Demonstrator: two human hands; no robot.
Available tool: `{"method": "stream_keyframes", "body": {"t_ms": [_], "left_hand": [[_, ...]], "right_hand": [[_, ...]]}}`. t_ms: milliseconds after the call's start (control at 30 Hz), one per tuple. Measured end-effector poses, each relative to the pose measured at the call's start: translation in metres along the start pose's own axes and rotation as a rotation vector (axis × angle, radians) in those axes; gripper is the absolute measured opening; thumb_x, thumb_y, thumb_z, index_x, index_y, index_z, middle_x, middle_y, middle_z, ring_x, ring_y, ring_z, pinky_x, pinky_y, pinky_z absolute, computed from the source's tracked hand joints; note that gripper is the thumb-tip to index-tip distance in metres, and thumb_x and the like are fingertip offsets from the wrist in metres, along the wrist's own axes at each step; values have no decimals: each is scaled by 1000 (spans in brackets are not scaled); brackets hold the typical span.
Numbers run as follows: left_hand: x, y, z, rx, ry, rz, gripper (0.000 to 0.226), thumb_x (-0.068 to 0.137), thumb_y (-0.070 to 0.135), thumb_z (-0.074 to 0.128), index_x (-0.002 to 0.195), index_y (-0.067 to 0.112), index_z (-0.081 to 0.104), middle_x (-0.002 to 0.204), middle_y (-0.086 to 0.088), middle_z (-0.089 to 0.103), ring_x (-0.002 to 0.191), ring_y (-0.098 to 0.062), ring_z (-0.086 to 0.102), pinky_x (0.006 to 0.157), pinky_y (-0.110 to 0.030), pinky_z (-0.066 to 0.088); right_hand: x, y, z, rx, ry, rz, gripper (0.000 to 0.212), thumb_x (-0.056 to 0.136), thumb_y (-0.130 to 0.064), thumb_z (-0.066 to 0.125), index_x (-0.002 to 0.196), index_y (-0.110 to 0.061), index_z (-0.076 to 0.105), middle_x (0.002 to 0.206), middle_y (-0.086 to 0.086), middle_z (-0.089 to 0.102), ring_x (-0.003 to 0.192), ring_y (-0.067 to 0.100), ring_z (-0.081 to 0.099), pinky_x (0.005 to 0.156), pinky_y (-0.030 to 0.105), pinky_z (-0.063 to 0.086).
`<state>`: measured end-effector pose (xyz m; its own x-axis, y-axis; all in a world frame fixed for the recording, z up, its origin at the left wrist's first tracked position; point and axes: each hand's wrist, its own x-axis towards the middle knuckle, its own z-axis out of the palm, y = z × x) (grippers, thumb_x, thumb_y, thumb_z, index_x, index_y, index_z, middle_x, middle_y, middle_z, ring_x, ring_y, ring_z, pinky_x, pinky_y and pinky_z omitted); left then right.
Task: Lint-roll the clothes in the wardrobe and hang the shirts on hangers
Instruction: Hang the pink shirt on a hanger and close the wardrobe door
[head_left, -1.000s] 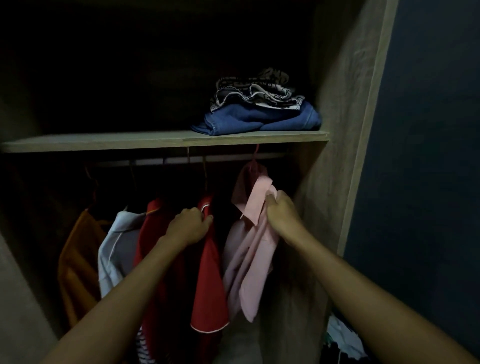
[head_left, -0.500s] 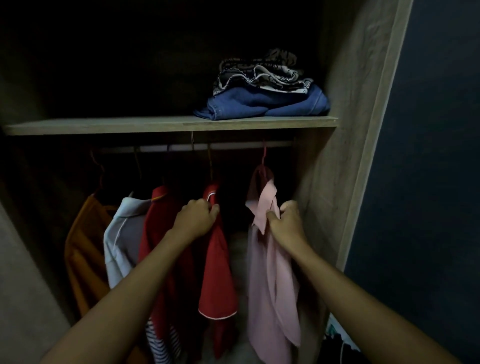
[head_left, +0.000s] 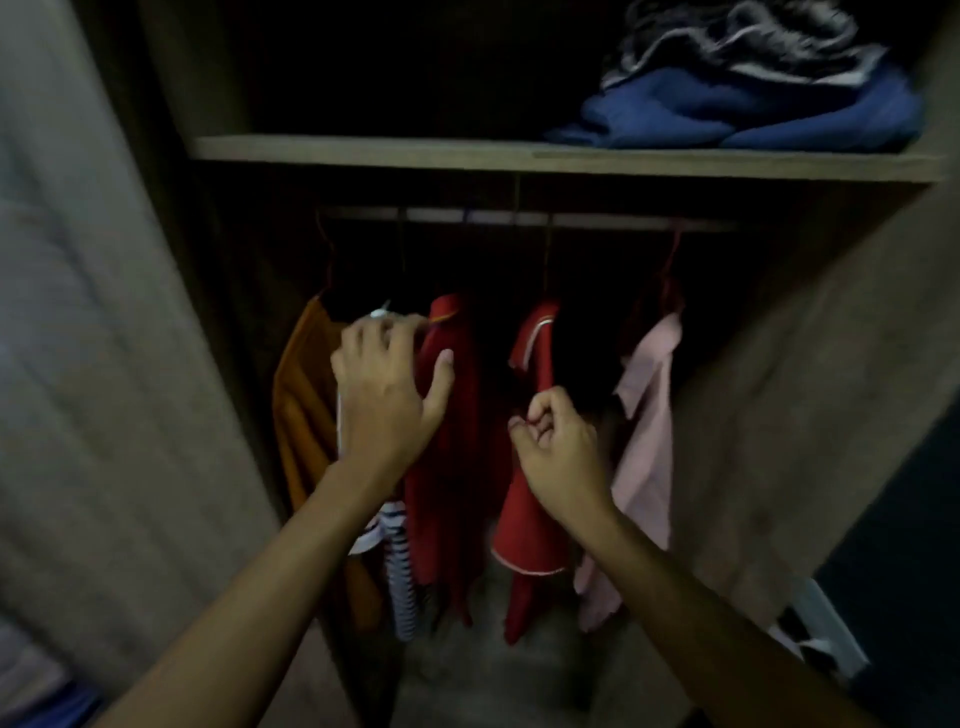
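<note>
**Five shirts on one rail**

An orange shirt (head_left: 301, 415), a pale shirt (head_left: 379, 313), a left red shirt (head_left: 452, 415), a right red shirt (head_left: 530, 519) and a pink shirt (head_left: 647, 415) hang from the rail (head_left: 597, 221). The left hand (head_left: 387, 395) rests on the pale shirt with its fingers spread. The right hand (head_left: 558, 452) has its fingers curled, pinching the right red shirt. Two folded clothes (head_left: 753, 114) lie on the wooden shelf (head_left: 415, 153) above, in a dim wardrobe (head_left: 779, 415).

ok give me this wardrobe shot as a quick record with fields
left hand: open, fingers spread over the pale shirt, thumb at the left red garment
right hand: fingers curled at the right red shirt; grip on the fabric unclear
rail, left to right: orange garment, pale shirt, left red garment, right red shirt, pink shirt
shelf: folded blue garment, patterned fabric on top
lint roller: not visible
</note>
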<state>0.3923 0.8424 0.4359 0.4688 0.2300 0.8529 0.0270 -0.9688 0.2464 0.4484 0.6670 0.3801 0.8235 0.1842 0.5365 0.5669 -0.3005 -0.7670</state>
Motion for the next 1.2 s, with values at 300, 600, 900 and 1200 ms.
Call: {"method": "stream_keyframes", "body": {"t_ms": [300,600,900,1200], "left_hand": [[-28,-133,-61,-62,292,54,56,93,20,64,139,1,39,145,-19,39,139,-41,35,113,-60,31],[-76,-258,-36,11,89,-12,70,98,38,52,156,17,18,166,-8,9,151,-33,9,115,-71,12],[-83,-284,-16,33,149,98,76,100,45,44,160,27,1,167,9,-11,154,-23,-5,119,-65,3],[-86,-252,-12,-5,93,54,67,101,43,45,154,14,19,167,-7,3,153,-23,-6,118,-68,5]], "right_hand": [[-96,30,202,-62,-453,116,36,77,-20,61,52,-3,43,47,14,46,48,25,45,52,43,36],[-164,55,322,-177,-610,545,39,81,-40,64,55,-12,57,58,10,66,49,18,58,53,39,52],[-181,38,339,-320,-465,680,54,85,-59,53,62,-12,64,57,3,66,52,20,66,56,37,58],[-190,45,327,-409,-503,735,59,88,-63,38,80,-14,70,72,0,71,67,18,68,72,37,59]]}}
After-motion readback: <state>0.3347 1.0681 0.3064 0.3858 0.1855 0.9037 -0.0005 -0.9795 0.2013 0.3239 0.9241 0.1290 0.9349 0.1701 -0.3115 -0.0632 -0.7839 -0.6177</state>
